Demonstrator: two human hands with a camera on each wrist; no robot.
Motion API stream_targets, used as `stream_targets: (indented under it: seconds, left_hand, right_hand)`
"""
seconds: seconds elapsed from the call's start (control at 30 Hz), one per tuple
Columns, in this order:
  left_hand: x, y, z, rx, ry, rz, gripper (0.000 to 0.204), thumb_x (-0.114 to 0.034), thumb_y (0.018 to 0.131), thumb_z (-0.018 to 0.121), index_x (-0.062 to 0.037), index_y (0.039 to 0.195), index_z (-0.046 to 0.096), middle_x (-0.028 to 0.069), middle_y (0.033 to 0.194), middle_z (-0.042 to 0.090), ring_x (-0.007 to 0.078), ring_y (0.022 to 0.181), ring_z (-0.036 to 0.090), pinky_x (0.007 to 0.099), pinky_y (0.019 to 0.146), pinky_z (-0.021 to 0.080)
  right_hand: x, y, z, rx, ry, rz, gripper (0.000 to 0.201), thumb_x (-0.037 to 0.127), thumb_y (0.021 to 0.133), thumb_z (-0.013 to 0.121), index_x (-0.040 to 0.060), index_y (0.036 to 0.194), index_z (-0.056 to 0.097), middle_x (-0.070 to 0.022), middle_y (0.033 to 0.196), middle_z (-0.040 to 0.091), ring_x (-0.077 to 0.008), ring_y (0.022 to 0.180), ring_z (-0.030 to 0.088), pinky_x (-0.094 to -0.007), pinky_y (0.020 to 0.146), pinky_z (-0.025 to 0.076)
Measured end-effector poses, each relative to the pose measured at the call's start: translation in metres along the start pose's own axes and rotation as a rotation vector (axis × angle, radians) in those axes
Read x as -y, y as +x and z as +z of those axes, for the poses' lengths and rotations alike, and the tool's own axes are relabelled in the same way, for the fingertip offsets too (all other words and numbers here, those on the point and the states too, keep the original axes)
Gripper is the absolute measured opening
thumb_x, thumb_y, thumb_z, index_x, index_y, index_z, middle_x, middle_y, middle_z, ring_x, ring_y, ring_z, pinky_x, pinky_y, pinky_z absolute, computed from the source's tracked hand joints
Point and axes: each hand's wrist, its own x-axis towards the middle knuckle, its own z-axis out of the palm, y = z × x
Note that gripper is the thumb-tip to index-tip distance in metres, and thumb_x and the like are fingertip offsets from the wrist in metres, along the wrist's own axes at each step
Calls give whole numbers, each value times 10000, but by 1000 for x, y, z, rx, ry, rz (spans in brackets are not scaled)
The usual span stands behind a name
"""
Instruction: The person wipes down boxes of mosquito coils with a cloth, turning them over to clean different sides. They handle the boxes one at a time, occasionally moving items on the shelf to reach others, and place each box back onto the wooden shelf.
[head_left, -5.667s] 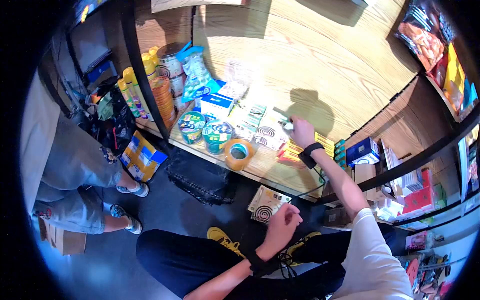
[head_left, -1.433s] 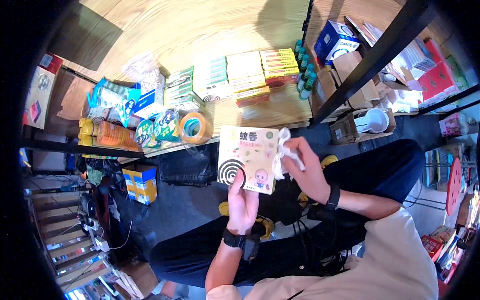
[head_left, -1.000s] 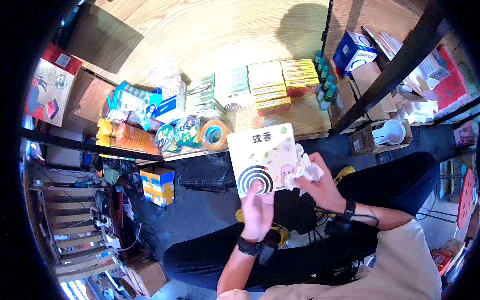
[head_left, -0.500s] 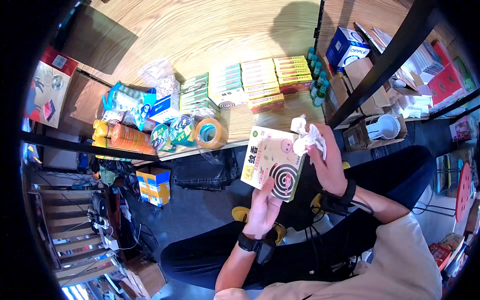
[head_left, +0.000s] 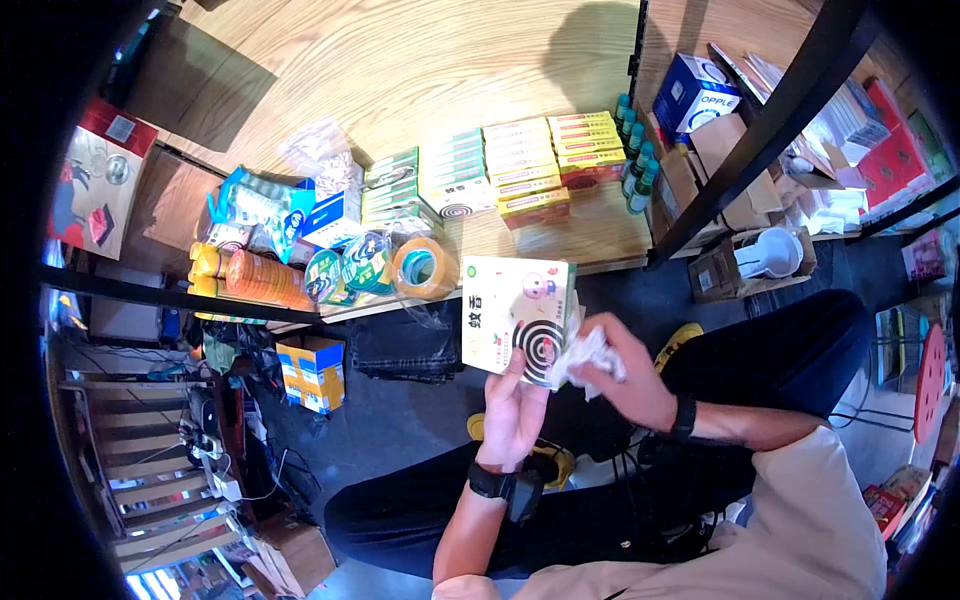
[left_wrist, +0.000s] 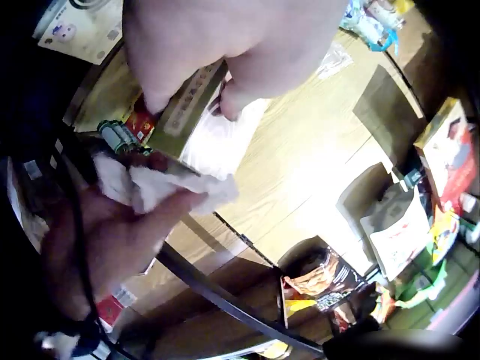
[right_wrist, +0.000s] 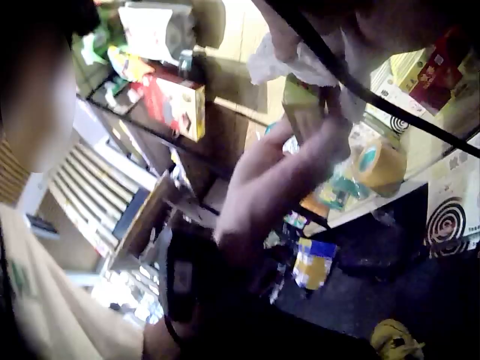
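Observation:
My left hand (head_left: 512,405) holds a flat mosquito-coil box (head_left: 512,312) from below, its printed face with the black spiral turned up, thumb on the front. My right hand (head_left: 628,380) grips a crumpled white cloth (head_left: 586,354) and presses it against the box's lower right corner. The left wrist view shows the left hand (left_wrist: 225,37) over the box edge (left_wrist: 187,105), with the cloth (left_wrist: 172,187) just beneath. Seen from the right wrist, the cloth (right_wrist: 289,60) sits at the top and the left hand (right_wrist: 277,180) reaches up to the box (right_wrist: 304,109).
A wooden shelf (head_left: 590,225) ahead carries stacked coil boxes (head_left: 520,170), a tape roll (head_left: 425,268), round tins (head_left: 345,268) and small green bottles (head_left: 640,185). A black shelf post (head_left: 760,130) runs diagonally at right. A yellow and blue carton (head_left: 312,372) lies on the dark floor.
The box has been turned in my left hand and now sits squarer to me. My right hand brought the cloth from the box's top edge down to its lower right corner.

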Motion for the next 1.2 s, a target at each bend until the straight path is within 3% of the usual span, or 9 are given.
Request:
stream_targets:
  seconds: [0.3, 0.37, 0.4, 0.53, 0.63, 0.67, 0.73, 1.0, 1.2]
  left_hand:
    - [1, 5, 8, 131, 113, -42, 512, -128, 1019, 621, -13, 1473, 414, 108, 1444, 525, 235, 1315, 533, 420, 1141, 411]
    - [7, 8, 3, 60, 129, 34, 502, -163, 1040, 588, -47, 1483, 380, 102, 1452, 507, 237, 1351, 494, 442, 1153, 386]
    - [11, 8, 2, 9, 190, 49, 564, -418, 1068, 492, -30, 1466, 393, 154, 1458, 492, 296, 1365, 477, 477, 1168, 368]
    - [5, 3, 7, -55, -4, 48, 788, -676, 993, 425, -47, 1467, 420, 171, 1431, 519, 315, 1340, 502, 487, 1137, 388]
    - [-12, -5, 12, 82, 5, -5, 804, -694, 989, 379, -76, 1502, 412, 144, 1417, 556, 303, 1298, 550, 467, 1113, 412]
    - [-13, -8, 20, -123, -52, 10, 806, -694, 988, 327, -73, 1490, 445, 162, 1366, 606, 321, 1221, 604, 452, 1069, 457]
    - [-11, -11, 18, -96, -78, -39, 808, -692, 984, 344, -74, 1496, 437, 156, 1362, 608, 314, 1218, 604, 448, 1056, 466]
    - [-6, -21, 19, 142, -239, -221, 846, -686, 955, 423, -91, 1554, 372, 142, 1473, 512, 309, 1271, 564, 488, 1061, 465]
    - [0, -20, 5, 176, -311, -295, 893, -738, 942, 388, -108, 1573, 350, 151, 1533, 462, 360, 1349, 507, 556, 1112, 413]
  right_hand:
    - [15, 19, -17, -97, 23, -31, 444, 129, 839, 819, 6, 1148, 524, -68, 970, 635, -95, 913, 608, -281, 777, 512]
    - [13, 18, -22, -71, -187, -96, 433, 96, 815, 812, 12, 1141, 539, -90, 944, 638, -122, 876, 618, -300, 778, 513]
    - [13, 16, -24, -27, -296, -182, 484, 71, 769, 820, 24, 1171, 555, -129, 996, 635, -222, 901, 664, -347, 789, 538]
    - [17, 5, -17, 272, -536, -415, 638, 102, 697, 857, 53, 1259, 559, -161, 1132, 593, -389, 1058, 625, -423, 835, 563]
    - [17, 2, -9, 405, -505, -501, 356, 86, 862, 694, 50, 1207, 617, -124, 1093, 615, -345, 1006, 644, -403, 834, 567]
    - [15, 2, -7, 401, -503, -498, 356, 86, 862, 694, 50, 1207, 617, -124, 1093, 615, -345, 1006, 644, -403, 834, 567]
    - [11, 1, -5, 496, -553, -646, 266, 100, 916, 618, 49, 1175, 645, -117, 1080, 628, -319, 979, 643, -400, 830, 553]
    - [41, 21, -18, 78, -815, -538, 500, 389, 845, 701, 51, 1197, 597, -201, 1159, 526, -395, 1124, 494, -522, 944, 430]
    - [35, 15, -18, 96, -809, -437, 387, 178, 845, 704, 33, 1186, 594, -138, 950, 482, -329, 915, 563, -452, 809, 498]
